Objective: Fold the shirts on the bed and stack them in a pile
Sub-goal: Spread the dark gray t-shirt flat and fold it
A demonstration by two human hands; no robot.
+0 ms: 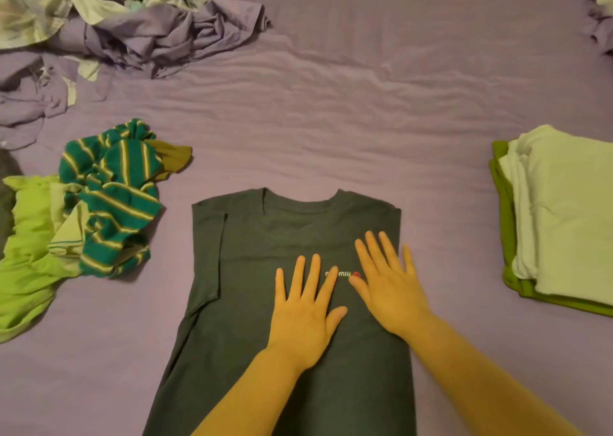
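Head view: a dark grey shirt (pixel 252 303) lies flat on the purple bed (pixel 331 120), collar away, both sleeves folded in (small print mid-chest). Left hand (pixel 303 316) and right hand (pixel 391 289) press on it, fingers spread straight. Folded pile (pixel 564 216) sits right.

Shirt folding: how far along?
Done: a folded stack lies at right. In hand: left hand and right hand flat on the grey shirt, sides folded in. Left: striped shirt, green shirt, crumpled heap.
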